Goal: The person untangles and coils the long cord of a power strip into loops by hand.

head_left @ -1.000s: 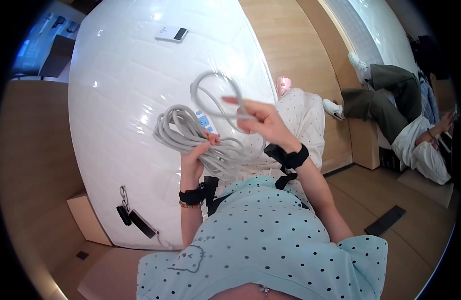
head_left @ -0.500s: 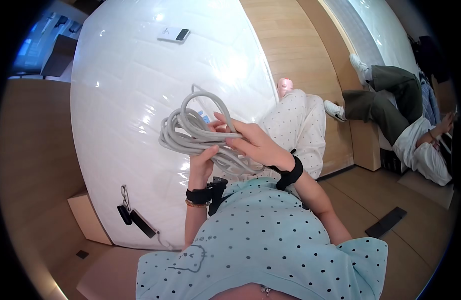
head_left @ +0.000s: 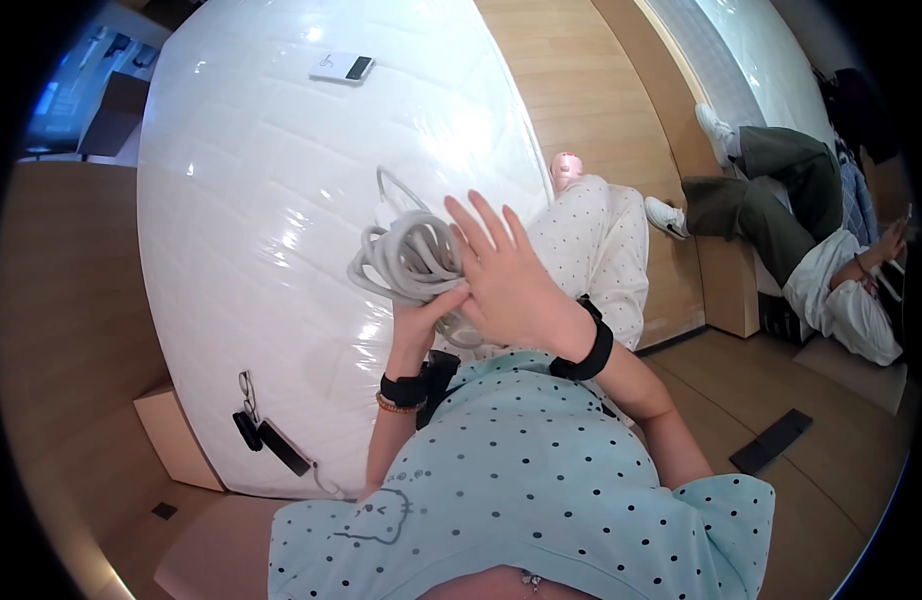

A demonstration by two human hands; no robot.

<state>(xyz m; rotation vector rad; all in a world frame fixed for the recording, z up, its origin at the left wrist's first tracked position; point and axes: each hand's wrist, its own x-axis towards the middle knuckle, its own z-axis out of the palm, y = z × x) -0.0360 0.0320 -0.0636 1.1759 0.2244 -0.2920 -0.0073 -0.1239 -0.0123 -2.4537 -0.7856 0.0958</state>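
A coiled light-grey cable point(head_left: 411, 255) is gathered into a bundle above the plastic-wrapped mattress, with one loop sticking up at its far side. Gripping the bundle from below is my left hand point(head_left: 418, 322), its thumb laid over the coils and its other fingers mostly hidden. My right hand point(head_left: 516, 290) lies against the right side of the coils, fingers stretched out and spread, the back of the hand facing me. Its thumb is hidden. Both wrists wear black straps.
The mattress point(head_left: 251, 170) carries a white boxed item point(head_left: 342, 68) at its far side. Glasses point(head_left: 247, 388) and a black case point(head_left: 284, 447) lie near its left corner. A pink bottle-like object point(head_left: 567, 168) stands by my legs. Another person point(head_left: 796, 220) sits at right.
The cable loops are drawn into a tighter bundle, slightly to the right. My right hand's fingers have gone from curled around the cable to spread out beside it.
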